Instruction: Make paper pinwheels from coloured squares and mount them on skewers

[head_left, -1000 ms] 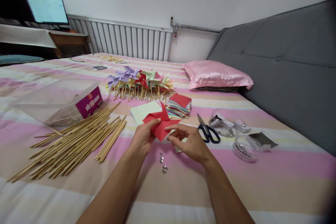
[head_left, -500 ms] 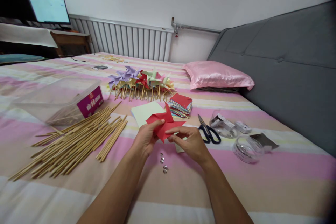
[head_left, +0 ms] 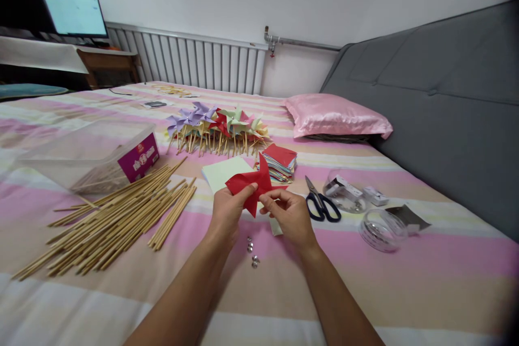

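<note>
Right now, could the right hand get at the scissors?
Probably yes: the scissors lie just right of the right hand, with nothing visible between, though its fingertips are currently at the red paper.

We see a red paper pinwheel (head_left: 260, 175) held aloft, its folded, pointed blades flaring up, left, down and right. It sits between our left hand (head_left: 227, 210) and right hand (head_left: 290, 216), partly hidden by fingers (head_left: 277, 194).

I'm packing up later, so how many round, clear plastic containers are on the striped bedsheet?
2: the farther container lies right of the navy-handled metal scissors; the nearer container sits left of the dark grey flat sheet. Others may be hidden.
</note>
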